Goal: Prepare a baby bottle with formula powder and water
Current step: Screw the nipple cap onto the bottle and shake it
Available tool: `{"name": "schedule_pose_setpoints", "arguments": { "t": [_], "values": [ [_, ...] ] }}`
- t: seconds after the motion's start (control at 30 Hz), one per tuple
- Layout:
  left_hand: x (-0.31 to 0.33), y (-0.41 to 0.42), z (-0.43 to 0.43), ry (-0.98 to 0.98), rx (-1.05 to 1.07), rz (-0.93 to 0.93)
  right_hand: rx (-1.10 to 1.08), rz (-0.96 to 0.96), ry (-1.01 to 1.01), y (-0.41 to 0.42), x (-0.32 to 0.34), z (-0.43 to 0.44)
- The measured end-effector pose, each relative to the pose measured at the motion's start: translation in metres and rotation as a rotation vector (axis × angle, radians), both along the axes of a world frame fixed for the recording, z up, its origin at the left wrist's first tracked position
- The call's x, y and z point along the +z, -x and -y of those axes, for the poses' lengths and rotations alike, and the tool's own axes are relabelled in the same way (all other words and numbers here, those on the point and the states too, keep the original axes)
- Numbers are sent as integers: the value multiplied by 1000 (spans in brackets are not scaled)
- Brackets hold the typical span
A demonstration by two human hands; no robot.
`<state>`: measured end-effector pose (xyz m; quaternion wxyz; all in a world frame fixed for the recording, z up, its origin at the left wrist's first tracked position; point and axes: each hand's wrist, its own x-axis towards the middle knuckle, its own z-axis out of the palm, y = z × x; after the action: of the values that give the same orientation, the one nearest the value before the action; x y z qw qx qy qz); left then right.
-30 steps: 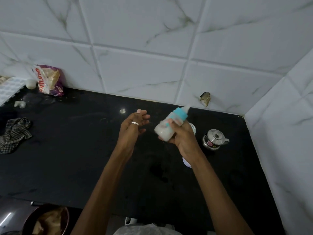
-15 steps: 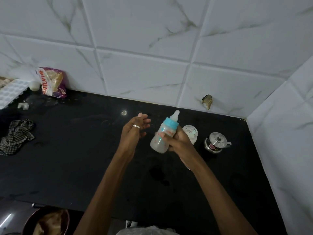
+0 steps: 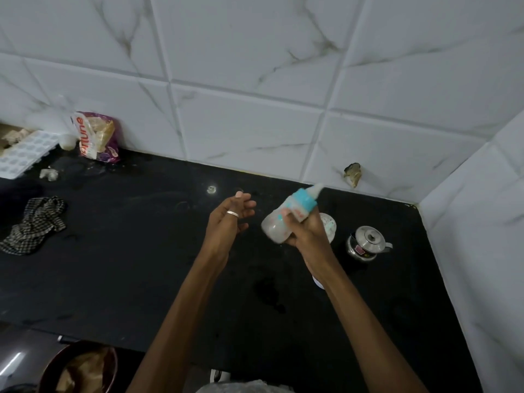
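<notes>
Right grip [image 3: 307, 236] grasping the tilted, teat-capped bottle [image 3: 272, 229] of milky liquid above the black worktop [image 3: 127, 265]; left grip [image 3: 226, 226] released, fingers relaxed, near but not touching it.

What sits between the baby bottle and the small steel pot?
In the head view: a white round cap-like piece, partly hidden behind the right hand holding the baby bottle.

Baby bottle [image 3: 286, 219], teal collar, milky contents, tilted, blurred
</notes>
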<state>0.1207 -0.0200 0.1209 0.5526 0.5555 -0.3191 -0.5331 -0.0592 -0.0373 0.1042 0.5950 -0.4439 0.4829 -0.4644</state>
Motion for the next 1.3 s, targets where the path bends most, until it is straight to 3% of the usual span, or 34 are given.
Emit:
{"name": "schedule_pose_setpoints", "arguments": {
  "t": [0.07,0.2,0.33,0.43,0.5,0.63,0.77,0.9,1.03,1.17,1.3],
  "values": [
    [-1,0,0,6,-15,8,101,-44,-1,3,-2,-2],
    [0,0,0,11,1,4,-113,118,-4,6,4,2],
    [-2,1,0,21,-21,10,50,-91,42,5,2,-1],
    [-1,2,1,23,-16,3,-112,69,22,7,9,1],
    [0,1,1,20,-8,-2,-159,70,54,6,13,1],
    [-1,1,1,19,-27,8,18,-64,74,6,13,-3],
    [0,1,1,25,-9,-3,-157,65,81,2,13,-5],
    [-3,-1,1,31,-17,-9,9,-71,83,-2,9,-13],
    [0,-1,1,31,-7,-14,-270,103,73,-1,14,-11],
    [-1,0,1,29,-26,-1,-71,-104,111,-1,12,-13],
    [-1,0,1,44,-25,1,-313,110,110,0,16,-10]
  ]
}}
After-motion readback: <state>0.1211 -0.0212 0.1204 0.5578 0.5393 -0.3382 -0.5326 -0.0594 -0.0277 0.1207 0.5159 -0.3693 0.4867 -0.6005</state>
